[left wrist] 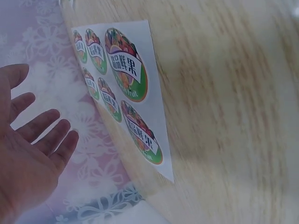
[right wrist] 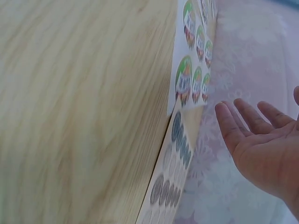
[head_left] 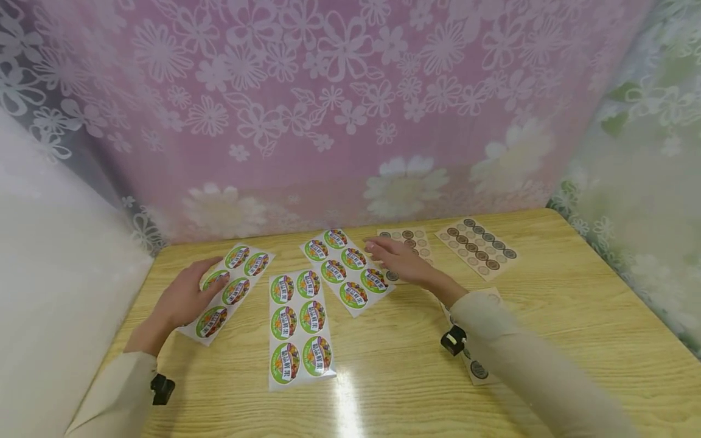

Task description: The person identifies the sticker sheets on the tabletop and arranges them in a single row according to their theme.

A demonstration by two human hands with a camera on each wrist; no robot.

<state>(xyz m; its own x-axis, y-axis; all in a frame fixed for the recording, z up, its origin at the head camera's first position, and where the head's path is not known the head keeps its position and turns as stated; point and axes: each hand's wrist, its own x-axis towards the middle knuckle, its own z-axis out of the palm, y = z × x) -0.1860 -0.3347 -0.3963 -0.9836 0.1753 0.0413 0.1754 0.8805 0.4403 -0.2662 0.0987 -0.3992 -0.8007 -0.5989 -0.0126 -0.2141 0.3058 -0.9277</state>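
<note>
My left hand [head_left: 186, 292] hovers over the left sheet of round fruit stickers [head_left: 237, 292], fingers loosely bent and holding nothing. In the left wrist view this white sheet [left wrist: 156, 112] lies flat on the wood, apart from the fingers [left wrist: 39, 123]. A second fruit sticker sheet [head_left: 299, 331] lies between my hands, and a third [head_left: 344, 272] is angled behind it. Near that third sheet's right side is my right hand [head_left: 402, 261], its fingers relaxed with nothing in them. It partly hides a tan sheet of dark round stickers [head_left: 421, 237]. The right wrist view shows the fruit sheet overlapping a tan sheet [right wrist: 170, 163].
Another tan sticker sheet [head_left: 475, 248] lies at the back right. One more tan sheet [head_left: 479, 371] is partly covered by my right forearm. The wooden table [head_left: 394, 383] meets a pink floral curtain [head_left: 323, 164] along its back edge.
</note>
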